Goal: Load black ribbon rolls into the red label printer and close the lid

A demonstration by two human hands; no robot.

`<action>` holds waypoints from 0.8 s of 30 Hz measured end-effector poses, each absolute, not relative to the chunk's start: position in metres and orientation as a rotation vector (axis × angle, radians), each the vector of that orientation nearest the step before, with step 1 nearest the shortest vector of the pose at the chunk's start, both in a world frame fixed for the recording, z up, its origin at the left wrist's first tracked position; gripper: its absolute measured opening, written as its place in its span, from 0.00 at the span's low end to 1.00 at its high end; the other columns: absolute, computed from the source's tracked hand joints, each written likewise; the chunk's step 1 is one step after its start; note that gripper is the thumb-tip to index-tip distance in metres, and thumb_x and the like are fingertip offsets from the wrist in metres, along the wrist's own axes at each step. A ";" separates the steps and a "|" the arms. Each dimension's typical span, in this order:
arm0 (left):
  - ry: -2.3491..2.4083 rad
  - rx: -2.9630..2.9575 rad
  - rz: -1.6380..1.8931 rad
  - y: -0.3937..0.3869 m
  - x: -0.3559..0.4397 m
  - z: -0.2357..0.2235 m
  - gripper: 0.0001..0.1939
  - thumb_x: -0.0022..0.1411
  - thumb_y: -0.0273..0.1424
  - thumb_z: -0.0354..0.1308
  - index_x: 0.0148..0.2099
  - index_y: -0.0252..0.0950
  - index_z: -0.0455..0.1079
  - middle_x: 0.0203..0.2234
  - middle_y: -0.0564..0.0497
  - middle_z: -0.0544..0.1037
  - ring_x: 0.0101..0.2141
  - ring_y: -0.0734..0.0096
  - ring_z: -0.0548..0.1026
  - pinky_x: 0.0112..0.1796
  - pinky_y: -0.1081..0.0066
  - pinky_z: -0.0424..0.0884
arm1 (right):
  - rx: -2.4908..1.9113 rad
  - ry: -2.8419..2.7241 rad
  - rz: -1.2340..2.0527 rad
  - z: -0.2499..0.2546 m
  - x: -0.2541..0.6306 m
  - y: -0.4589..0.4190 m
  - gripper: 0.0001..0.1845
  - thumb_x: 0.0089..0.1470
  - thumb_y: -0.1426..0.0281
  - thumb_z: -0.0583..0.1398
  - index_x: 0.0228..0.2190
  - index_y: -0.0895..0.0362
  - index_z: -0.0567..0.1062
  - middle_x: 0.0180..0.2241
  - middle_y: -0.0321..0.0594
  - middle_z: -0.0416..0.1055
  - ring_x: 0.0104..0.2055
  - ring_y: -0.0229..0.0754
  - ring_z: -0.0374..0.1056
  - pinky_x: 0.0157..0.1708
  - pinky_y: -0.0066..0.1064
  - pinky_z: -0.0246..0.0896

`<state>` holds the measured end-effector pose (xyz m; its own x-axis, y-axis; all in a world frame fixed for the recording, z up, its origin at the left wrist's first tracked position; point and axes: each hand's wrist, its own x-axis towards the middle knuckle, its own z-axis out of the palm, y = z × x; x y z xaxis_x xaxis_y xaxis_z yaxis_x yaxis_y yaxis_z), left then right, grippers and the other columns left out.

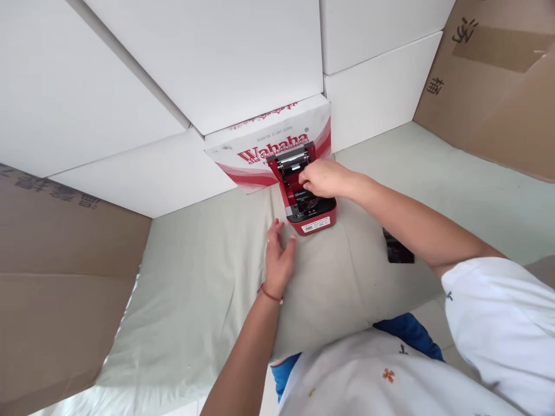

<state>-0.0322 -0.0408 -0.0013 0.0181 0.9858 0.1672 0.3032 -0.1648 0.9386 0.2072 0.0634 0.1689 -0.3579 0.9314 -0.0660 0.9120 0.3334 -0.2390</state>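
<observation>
Head view: your left hand [280,263], fingers apart, could brace the red machine [310,215] at your twelve o'clock. Your right hand [323,178] reaches in from its two o'clock, fingertips together, any hold unclear; keep it off the raised lid [291,155].

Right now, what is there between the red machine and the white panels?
The Wahaha box stands between the machine and the panels, in the head view.

big red Wahaha® on the white carton [225,147] facing me, 桶 on the right cardboard box [498,98], upside-down Chinese on the left box [65,277], my red gadget's [310,224] label [315,225] too tiny
</observation>
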 end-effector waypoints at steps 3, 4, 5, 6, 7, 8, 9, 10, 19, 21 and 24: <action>1.329 2.224 0.708 -0.102 -0.055 0.008 0.23 0.79 0.37 0.60 0.72 0.45 0.75 0.78 0.39 0.74 0.79 0.42 0.70 0.80 0.29 0.60 | -1.872 -2.554 0.374 0.159 0.187 0.080 0.15 0.60 0.75 0.71 0.48 0.56 0.91 0.51 0.55 0.89 0.53 0.62 0.84 0.48 0.45 0.77; 1.298 2.382 0.560 -0.123 -0.063 0.012 0.26 0.81 0.34 0.56 0.77 0.48 0.72 0.79 0.42 0.73 0.79 0.44 0.70 0.80 0.30 0.60 | -1.897 -2.556 0.388 0.156 0.181 0.084 0.14 0.57 0.76 0.73 0.46 0.57 0.91 0.48 0.57 0.89 0.52 0.64 0.85 0.49 0.47 0.78; 1.263 2.508 0.458 -0.143 -0.071 0.016 0.29 0.82 0.32 0.54 0.80 0.50 0.69 0.80 0.43 0.72 0.79 0.46 0.71 0.80 0.32 0.62 | -1.908 -2.546 0.394 0.153 0.177 0.087 0.14 0.55 0.76 0.74 0.44 0.58 0.91 0.46 0.58 0.88 0.52 0.66 0.85 0.49 0.48 0.78; 1.254 2.598 0.405 -0.161 -0.079 0.020 0.31 0.82 0.31 0.53 0.82 0.51 0.65 0.80 0.44 0.72 0.79 0.48 0.71 0.79 0.35 0.65 | -1.914 -2.532 0.393 0.152 0.173 0.089 0.14 0.54 0.75 0.76 0.44 0.58 0.90 0.45 0.58 0.88 0.52 0.67 0.85 0.50 0.49 0.78; 1.272 2.655 0.372 -0.177 -0.087 0.022 0.33 0.82 0.31 0.53 0.84 0.51 0.62 0.80 0.45 0.71 0.79 0.49 0.72 0.79 0.38 0.68 | -1.915 -2.517 0.388 0.151 0.171 0.090 0.15 0.53 0.73 0.77 0.45 0.58 0.90 0.45 0.58 0.88 0.53 0.68 0.84 0.51 0.50 0.78; 1.296 2.699 0.368 -0.191 -0.095 0.024 0.35 0.81 0.31 0.53 0.86 0.51 0.59 0.79 0.46 0.72 0.77 0.50 0.74 0.77 0.39 0.71 | -1.913 -2.502 0.379 0.151 0.170 0.090 0.17 0.54 0.71 0.77 0.46 0.57 0.90 0.46 0.58 0.88 0.53 0.68 0.84 0.52 0.50 0.78; 1.334 2.726 0.372 -0.201 -0.102 0.025 0.38 0.81 0.30 0.53 0.87 0.52 0.55 0.79 0.47 0.73 0.76 0.50 0.76 0.75 0.41 0.74 | -1.909 -2.490 0.371 0.152 0.170 0.088 0.17 0.54 0.70 0.77 0.47 0.57 0.90 0.47 0.59 0.88 0.54 0.68 0.84 0.52 0.51 0.78; 1.370 2.745 0.400 -0.209 -0.108 0.025 0.39 0.81 0.30 0.53 0.88 0.53 0.52 0.77 0.47 0.75 0.74 0.51 0.79 0.74 0.43 0.76 | -1.907 -2.481 0.362 0.154 0.172 0.084 0.18 0.55 0.69 0.77 0.48 0.57 0.90 0.48 0.59 0.87 0.54 0.68 0.84 0.52 0.51 0.78; 1.428 2.518 0.664 -0.213 -0.131 0.024 0.31 0.77 0.32 0.60 0.77 0.58 0.72 0.69 0.49 0.85 0.65 0.47 0.87 0.67 0.39 0.83 | -1.398 -2.286 0.535 0.174 0.282 0.026 0.19 0.68 0.52 0.69 0.50 0.51 0.88 0.40 0.39 0.85 0.44 0.51 0.81 0.49 0.43 0.72; 1.398 2.302 0.728 -0.199 -0.135 0.034 0.20 0.78 0.34 0.60 0.65 0.59 0.83 0.63 0.52 0.89 0.62 0.50 0.88 0.63 0.43 0.86 | -1.415 -2.321 0.664 0.166 0.306 0.022 0.20 0.66 0.48 0.70 0.45 0.49 0.89 0.36 0.36 0.83 0.40 0.49 0.79 0.46 0.42 0.71; 1.444 1.943 0.849 -0.160 -0.130 0.051 0.13 0.81 0.41 0.60 0.55 0.55 0.87 0.55 0.50 0.92 0.55 0.52 0.90 0.58 0.49 0.88 | -1.514 -2.357 0.835 0.149 0.319 0.017 0.16 0.65 0.49 0.70 0.41 0.48 0.88 0.34 0.36 0.82 0.36 0.47 0.76 0.39 0.40 0.68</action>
<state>-0.1296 -0.1603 0.0507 0.2164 0.9640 0.1543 0.6033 -0.2563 0.7552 0.3188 0.0166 0.1487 -0.4463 0.8871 -0.1175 0.7632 0.3088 -0.5676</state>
